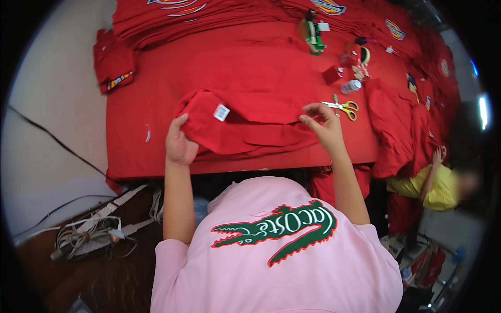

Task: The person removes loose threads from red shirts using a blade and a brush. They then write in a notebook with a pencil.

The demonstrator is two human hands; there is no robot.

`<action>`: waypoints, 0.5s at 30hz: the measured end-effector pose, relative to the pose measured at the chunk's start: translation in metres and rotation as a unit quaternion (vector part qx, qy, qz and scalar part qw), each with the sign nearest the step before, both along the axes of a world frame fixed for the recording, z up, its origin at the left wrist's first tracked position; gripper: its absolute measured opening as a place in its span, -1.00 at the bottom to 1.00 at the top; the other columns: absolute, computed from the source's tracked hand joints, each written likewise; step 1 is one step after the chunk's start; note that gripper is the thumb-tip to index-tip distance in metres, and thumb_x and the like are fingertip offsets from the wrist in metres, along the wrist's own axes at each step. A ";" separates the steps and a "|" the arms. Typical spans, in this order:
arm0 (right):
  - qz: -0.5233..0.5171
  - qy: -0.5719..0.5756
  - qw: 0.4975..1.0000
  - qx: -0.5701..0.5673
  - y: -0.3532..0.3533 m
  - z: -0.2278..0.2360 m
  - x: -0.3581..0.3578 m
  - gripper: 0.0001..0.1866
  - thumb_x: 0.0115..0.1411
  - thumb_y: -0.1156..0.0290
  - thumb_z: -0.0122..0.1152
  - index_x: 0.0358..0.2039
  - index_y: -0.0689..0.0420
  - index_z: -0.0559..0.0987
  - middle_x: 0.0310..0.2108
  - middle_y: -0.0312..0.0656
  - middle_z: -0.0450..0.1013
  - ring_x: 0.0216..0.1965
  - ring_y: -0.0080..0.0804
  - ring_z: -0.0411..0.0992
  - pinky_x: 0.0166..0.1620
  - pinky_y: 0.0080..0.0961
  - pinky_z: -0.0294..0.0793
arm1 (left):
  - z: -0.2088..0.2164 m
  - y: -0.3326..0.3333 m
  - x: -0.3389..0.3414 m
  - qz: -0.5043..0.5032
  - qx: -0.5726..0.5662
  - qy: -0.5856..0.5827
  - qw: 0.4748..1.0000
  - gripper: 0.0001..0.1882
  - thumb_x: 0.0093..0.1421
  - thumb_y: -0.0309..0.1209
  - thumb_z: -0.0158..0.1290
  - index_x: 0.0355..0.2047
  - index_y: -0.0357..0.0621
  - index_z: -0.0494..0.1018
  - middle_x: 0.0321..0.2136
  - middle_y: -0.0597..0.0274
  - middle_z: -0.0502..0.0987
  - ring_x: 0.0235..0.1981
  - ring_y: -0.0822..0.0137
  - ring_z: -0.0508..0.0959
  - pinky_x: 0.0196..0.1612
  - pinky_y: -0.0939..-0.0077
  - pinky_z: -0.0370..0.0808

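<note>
A folded red garment (261, 133) with a white sticker (221, 112) on its left part lies across the near side of the table. My left hand (181, 143) grips its left end, the thumb on top and the fingers hidden under the cloth. At the right end, the thumb and forefinger of my right hand (324, 127) are bent together on the fabric's edge. Just beyond that hand lie scissors (347, 110) with yellow-green handles.
Stacks of red garments (209, 21) line the far side of the red-covered table (141, 146). A green tool (314, 39), a red box (334, 74) and a white bottle (351, 86) stand right. A person in yellow (442, 190) is farther right; cables (88, 237) lie lower left.
</note>
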State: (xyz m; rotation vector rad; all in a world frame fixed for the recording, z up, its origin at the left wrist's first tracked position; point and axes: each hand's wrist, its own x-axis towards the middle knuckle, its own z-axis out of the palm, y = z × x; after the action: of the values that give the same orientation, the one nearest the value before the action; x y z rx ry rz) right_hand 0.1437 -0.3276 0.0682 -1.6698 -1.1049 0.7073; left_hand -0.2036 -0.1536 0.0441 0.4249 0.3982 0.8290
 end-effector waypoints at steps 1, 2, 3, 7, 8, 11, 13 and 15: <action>-0.078 -0.130 0.988 -0.006 -0.008 -0.013 0.016 -0.68 0.13 0.44 0.52 -0.11 0.18 0.65 -0.20 -0.26 0.59 -0.16 -0.47 0.53 -0.07 -0.51 0.52 | -0.002 0.001 -0.004 0.001 0.001 0.000 1.000 -0.45 0.38 -0.36 0.03 0.33 -0.35 0.36 0.29 0.02 0.50 0.32 0.14 0.48 0.45 0.16 0.30; -0.070 -0.133 0.987 -0.053 -0.019 -0.030 0.034 -0.44 0.06 0.37 0.57 0.09 0.16 0.58 0.02 -0.15 0.57 0.06 -0.29 0.52 0.11 -0.39 0.51 | -0.003 0.000 -0.001 -0.001 0.002 -0.002 1.000 -0.45 0.36 -0.40 0.06 0.33 -0.35 0.36 0.29 0.02 0.50 0.32 0.14 0.48 0.45 0.17 0.31; -0.047 -0.215 0.974 -0.046 -0.023 -0.040 0.034 -0.35 0.04 0.34 0.58 0.15 0.14 0.54 0.09 -0.10 0.53 0.13 -0.21 0.48 0.18 -0.32 0.47 | -0.001 -0.004 0.002 -0.005 0.038 0.030 0.999 -0.44 0.33 -0.45 0.07 0.33 -0.34 0.35 0.28 0.02 0.50 0.31 0.15 0.49 0.43 0.18 0.33; 0.000 -0.386 0.921 -0.050 -0.010 -0.083 0.024 -0.07 0.03 0.30 0.53 0.42 0.04 0.33 0.29 0.12 0.39 0.31 0.05 0.36 0.36 -0.06 0.31 | 0.007 -0.017 0.004 -0.013 0.158 0.165 0.973 -0.37 0.22 -0.61 0.13 0.33 -0.33 0.36 0.25 0.09 0.53 0.27 0.22 0.52 0.36 0.27 0.40; -0.018 -0.263 0.957 -0.121 0.004 -0.081 0.022 -0.14 0.05 0.34 0.48 0.39 0.03 0.36 0.20 0.06 0.46 0.21 -0.04 0.43 0.28 -0.13 0.38 | 0.007 -0.022 0.001 -0.009 0.180 0.204 0.962 -0.37 0.21 -0.62 0.13 0.32 -0.34 0.37 0.23 0.10 0.54 0.26 0.22 0.53 0.35 0.28 0.41; 0.023 0.102 0.983 -0.151 0.023 -0.101 0.062 -0.35 0.07 0.47 0.35 0.24 0.05 0.49 -0.02 -0.10 0.57 0.00 -0.29 0.52 0.11 -0.31 0.47 | 0.000 -0.021 -0.007 -0.044 0.256 0.369 0.892 -0.50 0.19 -0.67 0.02 0.17 -0.26 0.56 0.11 0.10 0.64 0.16 0.25 0.61 0.27 0.34 0.47; 0.031 0.133 0.989 -0.050 0.013 -0.098 0.076 -0.52 0.05 0.58 0.26 0.05 0.11 0.58 -0.13 -0.21 0.57 -0.09 -0.43 0.52 -0.01 -0.44 0.48 | 0.009 -0.022 -0.026 -0.020 0.352 0.517 0.780 -0.48 0.14 -0.72 -0.06 0.09 -0.22 0.62 0.05 0.04 0.67 0.13 0.21 0.64 0.25 0.34 0.49; -0.037 -0.045 0.996 0.071 -0.013 -0.038 0.069 -0.66 0.02 0.71 0.15 -0.16 0.20 0.63 -0.22 -0.28 0.52 -0.22 -0.47 0.50 -0.15 -0.56 0.49 | 0.034 -0.040 -0.060 0.100 0.510 0.610 0.598 -0.42 0.06 -0.78 -0.15 0.02 -0.20 0.67 0.00 -0.03 0.70 0.12 0.14 0.65 0.25 0.33 0.49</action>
State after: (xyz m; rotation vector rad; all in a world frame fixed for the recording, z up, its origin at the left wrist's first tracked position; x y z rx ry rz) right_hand 0.2122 -0.3409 0.0307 -1.6248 -1.1243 0.4983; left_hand -0.2640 -0.1935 0.0785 2.1383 1.2602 0.8065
